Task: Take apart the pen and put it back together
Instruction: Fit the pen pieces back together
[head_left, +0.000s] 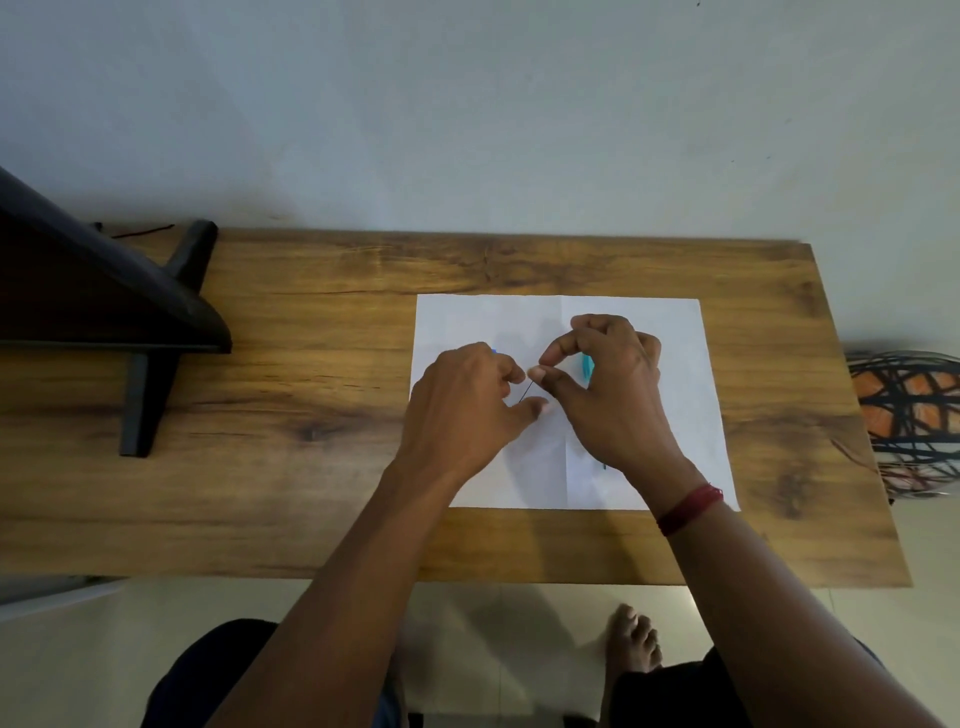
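Both hands hover over a white sheet of paper (670, 332) on the wooden table. A thin dark refill (525, 392) runs slanted between them. My right hand (608, 395) pinches its upper end between thumb and forefinger. My left hand (467, 405) holds the lower end, with a bit of light blue pen part (493, 351) showing above its knuckles. A teal pen part (587, 364) lies on the paper behind my right hand, mostly hidden. A small teal tip (604, 466) peeks out beside my right wrist.
The wooden table (311, 415) stands against a pale wall. A black stand with legs (145, 338) takes up the table's left end. An orange and black wire basket (909, 415) sits off the right edge. My knees and a bare foot (634, 639) are below the front edge.
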